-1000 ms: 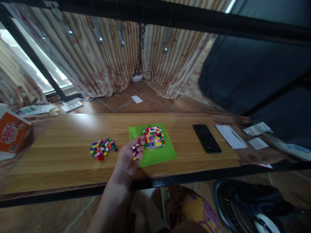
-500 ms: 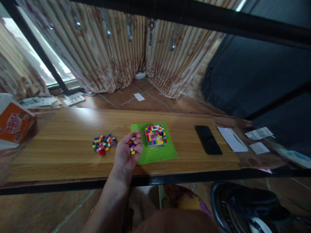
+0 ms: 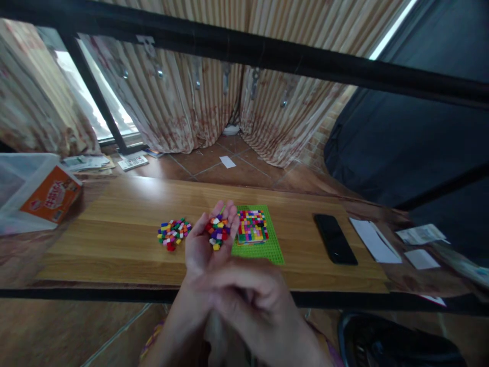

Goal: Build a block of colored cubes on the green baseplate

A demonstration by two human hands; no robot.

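Left hand (image 3: 203,250) palm up, grip wide and slightly cupped, carrying a heap of loose bricks (image 3: 218,232) in mixed colours; its fingertips overlap the near-left part of the green board (image 3: 254,251) in view, height above it not readable. Right hand (image 3: 252,300) nearer the camera, blurred, fingers bent in; its grip looks narrow, but cannot tell whether a brick is pinched there. It covers the left wrist in view; contact not confirmed. The brick block (image 3: 252,226), a flat-topped square of many colours, sits on the board just beside the left fingers. A dark spot on its top could be a black brick or a gap; cannot tell. Main risk, in my judgement: spillage from the left palm, since the heap is loose and nothing closes over it; a tilt of the wrist or a knock from the right hand would be cause enough. Dropped bricks could scatter over the board, mix with the brick pile (image 3: 173,233) on the bench (image 3: 126,244), or roll off the near edge to the tiled floor. Second risk: left fingers brushing the block's side and shifting the board, if the hand swings right. Third: small bricks lying close together may be picked in twos or slip, given thick fingertips. Phone (image 3: 335,238) well apart to the right, low concern.
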